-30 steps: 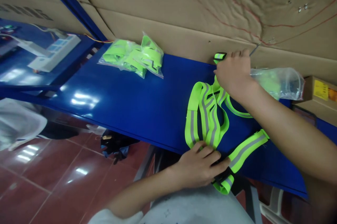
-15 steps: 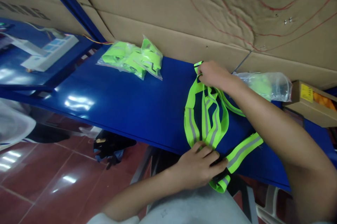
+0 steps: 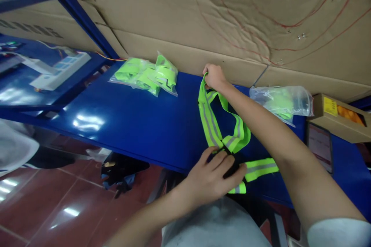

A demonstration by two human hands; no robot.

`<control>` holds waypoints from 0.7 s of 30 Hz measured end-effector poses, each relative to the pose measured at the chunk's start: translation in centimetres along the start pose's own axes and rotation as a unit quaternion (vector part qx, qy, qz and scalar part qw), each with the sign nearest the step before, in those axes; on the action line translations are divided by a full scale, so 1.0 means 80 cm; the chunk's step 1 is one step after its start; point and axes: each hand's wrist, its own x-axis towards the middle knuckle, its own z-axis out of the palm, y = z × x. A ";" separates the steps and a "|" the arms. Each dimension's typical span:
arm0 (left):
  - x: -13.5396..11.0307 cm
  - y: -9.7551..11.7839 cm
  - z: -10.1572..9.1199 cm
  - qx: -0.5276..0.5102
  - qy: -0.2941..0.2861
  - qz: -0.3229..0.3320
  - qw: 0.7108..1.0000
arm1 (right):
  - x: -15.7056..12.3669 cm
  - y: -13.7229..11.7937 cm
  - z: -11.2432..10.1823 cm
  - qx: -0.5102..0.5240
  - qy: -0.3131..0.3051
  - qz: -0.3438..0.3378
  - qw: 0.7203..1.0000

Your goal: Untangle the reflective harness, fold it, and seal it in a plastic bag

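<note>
A neon yellow-green reflective harness with grey stripes lies on the blue table in front of me. My right hand, at the table's far side, has closed fingers pinching the upper end of its straps. Closer to me, my left hand curls its fingers over the black part where the straps meet. To the right of that hand, a loose belt end of the harness stretches across the table. My left fingers partly cover the black piece.
Clear bags of folded yellow-green straps lie at the back left. Another bag, a cardboard box and a phone are on the right. A power strip sits far left. Cardboard lines the back.
My right hand has moved left and away from me, drawing the upper straps along into a longer, straighter loop. My left hand stays on the black part. The view has shifted slightly.
</note>
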 end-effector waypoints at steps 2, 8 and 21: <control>-0.003 -0.009 -0.011 0.016 0.011 -0.027 0.999 | -0.002 0.006 -0.003 0.013 -0.027 -0.026 0.999; -0.036 -0.019 -0.028 0.052 -0.017 -0.043 0.998 | -0.083 0.031 -0.048 0.064 -0.097 -0.211 0.971; -0.074 0.000 -0.001 0.096 0.124 -0.090 0.983 | -0.295 0.078 -0.076 0.035 -0.198 -0.340 0.919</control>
